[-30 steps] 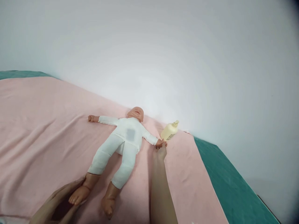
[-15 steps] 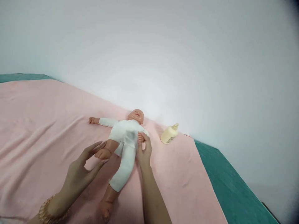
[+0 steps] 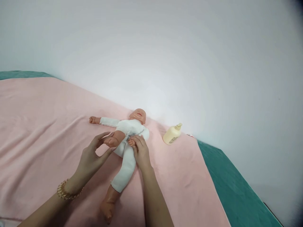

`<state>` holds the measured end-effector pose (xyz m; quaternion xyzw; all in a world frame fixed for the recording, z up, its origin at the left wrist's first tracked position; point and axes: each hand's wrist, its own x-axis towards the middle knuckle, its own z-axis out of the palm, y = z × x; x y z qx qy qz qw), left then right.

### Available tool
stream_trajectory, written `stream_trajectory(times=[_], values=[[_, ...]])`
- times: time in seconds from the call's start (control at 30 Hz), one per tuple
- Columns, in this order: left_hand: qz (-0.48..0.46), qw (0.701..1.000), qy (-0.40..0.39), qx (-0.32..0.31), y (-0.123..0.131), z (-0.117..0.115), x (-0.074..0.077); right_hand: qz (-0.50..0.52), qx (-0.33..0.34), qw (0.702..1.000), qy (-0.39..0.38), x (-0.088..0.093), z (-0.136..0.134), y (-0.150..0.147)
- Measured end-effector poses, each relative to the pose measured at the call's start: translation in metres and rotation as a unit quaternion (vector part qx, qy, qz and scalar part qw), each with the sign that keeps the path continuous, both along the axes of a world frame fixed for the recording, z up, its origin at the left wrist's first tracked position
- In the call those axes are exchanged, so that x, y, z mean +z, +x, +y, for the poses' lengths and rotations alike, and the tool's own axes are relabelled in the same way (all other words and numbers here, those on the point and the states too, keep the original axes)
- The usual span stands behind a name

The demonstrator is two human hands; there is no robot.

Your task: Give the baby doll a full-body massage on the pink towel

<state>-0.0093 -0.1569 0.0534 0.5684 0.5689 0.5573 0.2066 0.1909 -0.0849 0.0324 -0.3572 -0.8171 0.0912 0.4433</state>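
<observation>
A baby doll (image 3: pixel 129 164) with a white cloth body lies on its back, head toward the wall. My left hand (image 3: pixel 93 157) is closed round the doll's raised leg near the foot (image 3: pixel 113 141), fingers on one side and thumb beneath. That leg is bent up over the belly. My right hand (image 3: pixel 142 153) grips the doll's small hand (image 3: pixel 131 142) and holds it against the lower belly, close to the raised foot. The doll's other leg (image 3: pixel 111 201) stretches toward me, and its other arm (image 3: pixel 94 120) points out to the left.
A pale yellow pump bottle (image 3: pixel 171 135) stands to the right of the doll, near the wall (image 3: pixel 165 56). Beneath lies a pink blanket (image 3: pixel 54 135) with folds at left. A green surface (image 3: pixel 232 179) shows past its edge at right.
My left hand has pushed the doll's leg up and to the right, toward the belly. My right hand has drawn the doll's hand left across the body, bringing hand and foot closer together.
</observation>
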Motion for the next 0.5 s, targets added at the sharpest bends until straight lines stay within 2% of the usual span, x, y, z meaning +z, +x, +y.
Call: stream_trajectory(times=[0.17, 0.27, 0.4, 0.5], values=[[0.032, 0.999, -0.027, 0.014, -0.005, -0.016, 0.000, 0.060, -0.005, 0.998, -0.008, -0.002, 0.000, 0.003], [0.045, 0.997, -0.041, 0.038, -0.010, -0.035, -0.007, 0.151, -0.045, 0.987, -0.040, -0.001, -0.001, 0.006], [0.023, 0.994, -0.096, 0.048, -0.017, -0.069, -0.025, 0.309, -0.137, 0.936, -0.101, 0.006, 0.000, 0.012], [0.016, 0.989, -0.134, 0.052, -0.020, -0.092, -0.041, 0.401, -0.161, 0.896, -0.106, 0.009, 0.004, 0.018]])
